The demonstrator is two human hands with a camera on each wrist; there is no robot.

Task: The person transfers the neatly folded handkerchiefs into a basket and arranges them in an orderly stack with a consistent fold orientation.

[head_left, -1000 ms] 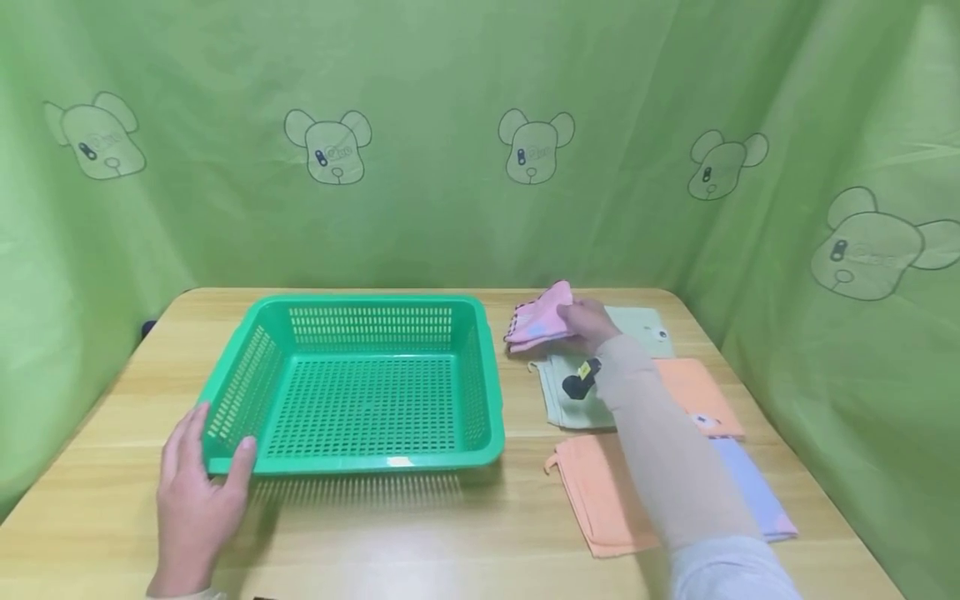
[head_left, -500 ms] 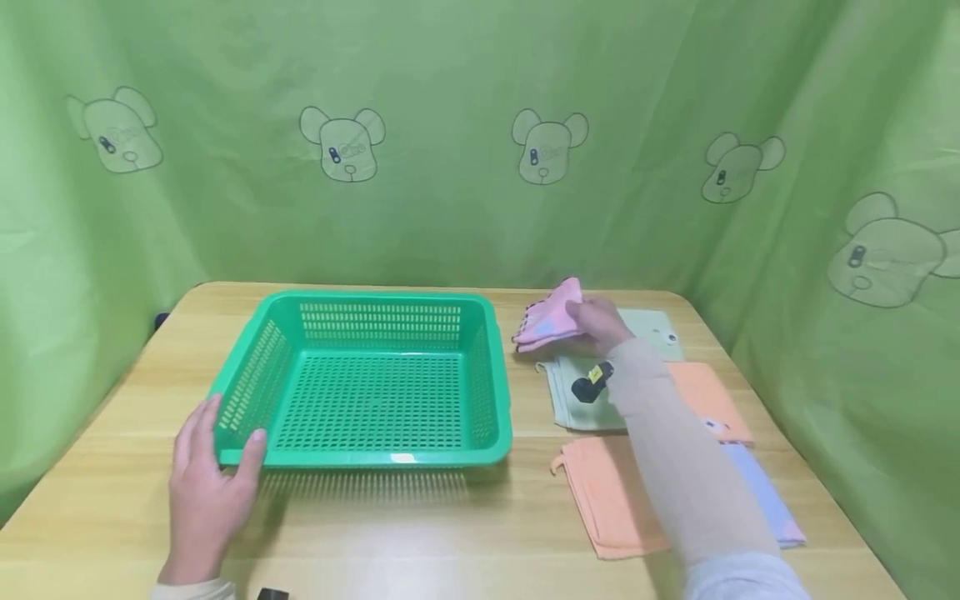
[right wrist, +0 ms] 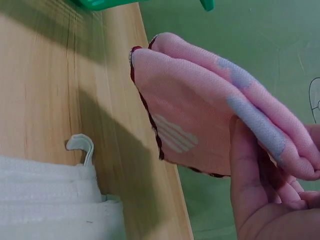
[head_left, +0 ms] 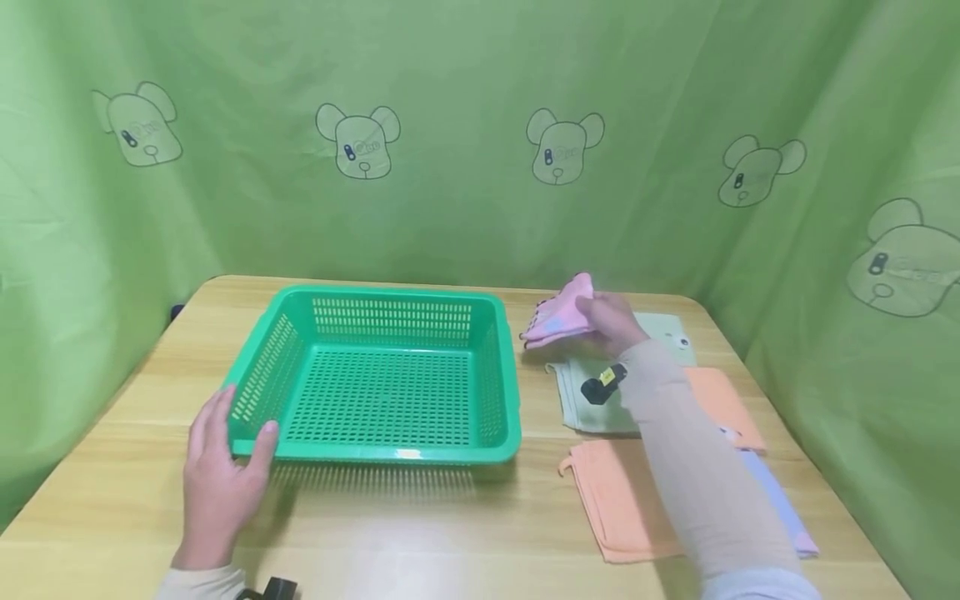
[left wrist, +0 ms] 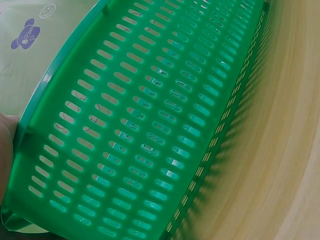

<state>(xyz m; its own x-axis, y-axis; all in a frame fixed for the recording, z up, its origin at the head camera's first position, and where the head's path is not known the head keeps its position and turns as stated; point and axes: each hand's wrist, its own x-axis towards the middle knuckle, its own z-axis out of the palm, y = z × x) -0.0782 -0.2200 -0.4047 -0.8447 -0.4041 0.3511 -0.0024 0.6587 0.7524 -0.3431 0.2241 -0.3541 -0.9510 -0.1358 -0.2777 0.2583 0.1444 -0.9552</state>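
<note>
My right hand (head_left: 611, 321) pinches a folded pink towel (head_left: 561, 315) near the table's back edge, thumb on one face and fingers on the other. In the right wrist view the pink towel (right wrist: 185, 95) shows blue patches, a pale striped patch and a dark stitched edge. Below it lies a folded pale green towel (head_left: 588, 421), partly hidden by my wrist. At the near left corner of the green plastic basket (head_left: 393, 455), my left hand (head_left: 225, 475) rests with fairly straight fingers along the side rim and thumb at the front rim.
Another pale green towel (head_left: 667, 333) lies behind my right forearm. Toward me are two peach towels, a near one (head_left: 622, 500) and one farther right (head_left: 723, 400), and a blue towel (head_left: 776, 500) partly behind the forearm. A green curtain (head_left: 450, 225) surrounds the wooden table (head_left: 420, 533).
The head view has turned slightly left, so everything sits farther right in it. Both hands keep their places, the right still holding the pink towel.
</note>
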